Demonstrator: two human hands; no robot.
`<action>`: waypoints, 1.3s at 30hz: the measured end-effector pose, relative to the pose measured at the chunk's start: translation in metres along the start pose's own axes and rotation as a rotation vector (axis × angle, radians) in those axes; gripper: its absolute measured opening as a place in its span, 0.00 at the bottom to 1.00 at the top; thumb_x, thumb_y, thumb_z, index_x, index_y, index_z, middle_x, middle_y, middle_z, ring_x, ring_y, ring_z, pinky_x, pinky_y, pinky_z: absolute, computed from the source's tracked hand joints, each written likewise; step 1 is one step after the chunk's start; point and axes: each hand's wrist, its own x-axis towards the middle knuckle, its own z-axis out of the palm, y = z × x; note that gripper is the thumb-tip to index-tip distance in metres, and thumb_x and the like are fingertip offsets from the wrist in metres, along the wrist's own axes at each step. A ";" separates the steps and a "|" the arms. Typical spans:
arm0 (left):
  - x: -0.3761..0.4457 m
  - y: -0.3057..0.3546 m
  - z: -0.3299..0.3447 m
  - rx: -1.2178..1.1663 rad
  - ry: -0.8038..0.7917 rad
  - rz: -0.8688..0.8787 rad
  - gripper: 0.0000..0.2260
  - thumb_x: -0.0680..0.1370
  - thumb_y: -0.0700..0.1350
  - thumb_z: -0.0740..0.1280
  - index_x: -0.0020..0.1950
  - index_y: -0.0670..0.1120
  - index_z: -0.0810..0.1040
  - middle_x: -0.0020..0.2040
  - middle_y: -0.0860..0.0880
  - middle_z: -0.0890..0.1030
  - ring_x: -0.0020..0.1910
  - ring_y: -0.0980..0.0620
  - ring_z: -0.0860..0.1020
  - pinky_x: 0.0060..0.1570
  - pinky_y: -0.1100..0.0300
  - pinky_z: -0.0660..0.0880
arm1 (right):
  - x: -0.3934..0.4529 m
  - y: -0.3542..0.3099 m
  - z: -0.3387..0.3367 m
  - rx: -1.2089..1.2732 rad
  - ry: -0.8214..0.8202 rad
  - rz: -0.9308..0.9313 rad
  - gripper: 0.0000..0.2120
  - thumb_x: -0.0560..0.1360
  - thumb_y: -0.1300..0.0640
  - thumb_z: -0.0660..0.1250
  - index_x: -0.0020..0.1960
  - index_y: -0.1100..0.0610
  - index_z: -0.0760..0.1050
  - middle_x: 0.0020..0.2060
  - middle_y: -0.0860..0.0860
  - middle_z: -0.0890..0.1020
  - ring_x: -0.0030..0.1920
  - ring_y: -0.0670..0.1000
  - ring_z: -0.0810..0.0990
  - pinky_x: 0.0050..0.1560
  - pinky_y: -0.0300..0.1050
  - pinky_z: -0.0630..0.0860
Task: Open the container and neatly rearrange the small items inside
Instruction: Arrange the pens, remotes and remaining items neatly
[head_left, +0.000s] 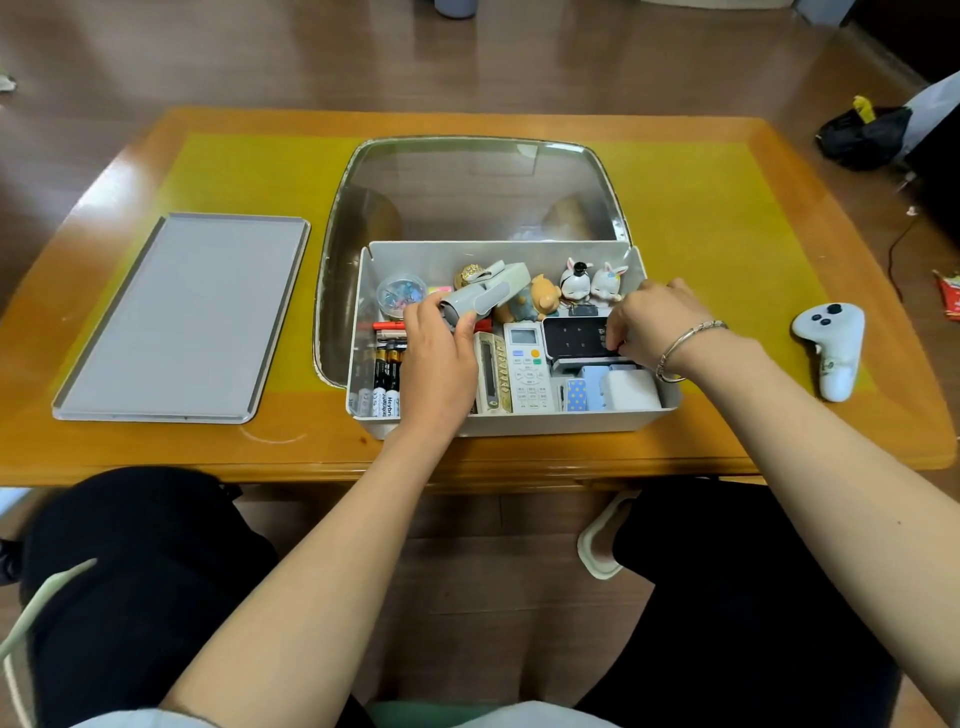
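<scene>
Wooden table (675, 426), open container (519, 427) w/ both hands inside, left hand (439, 358) gripping grey gadget (480, 296), right hand (657, 325) pinching black device (574, 338)

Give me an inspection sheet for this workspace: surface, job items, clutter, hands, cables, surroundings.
Surface: wooden table with a yellow mat under glass.
Job items: open box; its lid lies flat to the left. Inside: batteries, white remote, black device, figurines, clip jar.
Clutter: white controller on the table's right side.
Hands: left hand grips a grey gadget; right hand grips the black device's edge.
Cables: thin wire on the floor, right.
Surroundings: wood floor, black bag, slipper under the table.
</scene>
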 end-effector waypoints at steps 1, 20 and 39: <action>0.000 0.000 0.000 0.003 0.000 0.000 0.17 0.82 0.48 0.57 0.68 0.41 0.66 0.64 0.44 0.69 0.51 0.61 0.65 0.39 0.83 0.63 | 0.000 -0.001 0.001 -0.002 0.005 -0.021 0.12 0.70 0.61 0.66 0.46 0.45 0.80 0.44 0.46 0.83 0.52 0.53 0.76 0.49 0.45 0.63; 0.001 0.000 0.001 0.014 -0.015 -0.004 0.17 0.82 0.49 0.57 0.68 0.41 0.66 0.63 0.45 0.69 0.51 0.61 0.66 0.37 0.83 0.63 | -0.006 -0.031 0.004 0.168 -0.056 -0.113 0.09 0.71 0.48 0.71 0.49 0.49 0.81 0.46 0.46 0.83 0.49 0.51 0.80 0.46 0.43 0.72; 0.000 -0.001 -0.002 -0.048 -0.198 0.087 0.17 0.82 0.48 0.57 0.69 0.42 0.66 0.61 0.47 0.68 0.53 0.58 0.67 0.52 0.65 0.67 | -0.007 -0.035 0.005 0.638 0.197 0.042 0.26 0.70 0.57 0.73 0.65 0.52 0.68 0.55 0.52 0.76 0.45 0.51 0.78 0.50 0.44 0.74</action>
